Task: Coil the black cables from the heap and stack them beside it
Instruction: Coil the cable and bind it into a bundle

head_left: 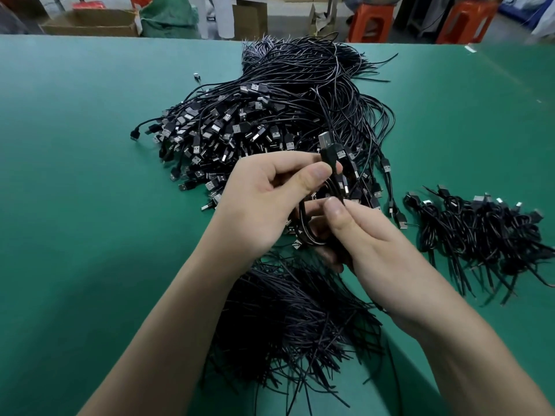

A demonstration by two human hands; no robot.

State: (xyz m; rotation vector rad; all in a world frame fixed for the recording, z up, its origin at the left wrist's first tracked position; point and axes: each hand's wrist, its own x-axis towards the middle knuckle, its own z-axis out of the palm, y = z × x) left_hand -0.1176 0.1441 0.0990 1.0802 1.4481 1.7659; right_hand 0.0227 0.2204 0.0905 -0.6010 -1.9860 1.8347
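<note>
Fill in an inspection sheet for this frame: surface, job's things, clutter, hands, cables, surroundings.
Surface: green table, mat-covered.
Job's things: large heap of black USB cables at centre; coiled stack to its right.
Clutter: loose bundle of thin black ties near the front edge.
Hands: left hand and right hand both hold one partly coiled cable.
Cables: nothing seen besides the job's.
Surroundings: cardboard boxes, orange stools behind.

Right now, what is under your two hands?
Under the left hand and right hand, the near edge of the big cable heap shows, with loose cable ends below the wrists on the green table. Whatever lies directly beneath the palms is covered.
</note>
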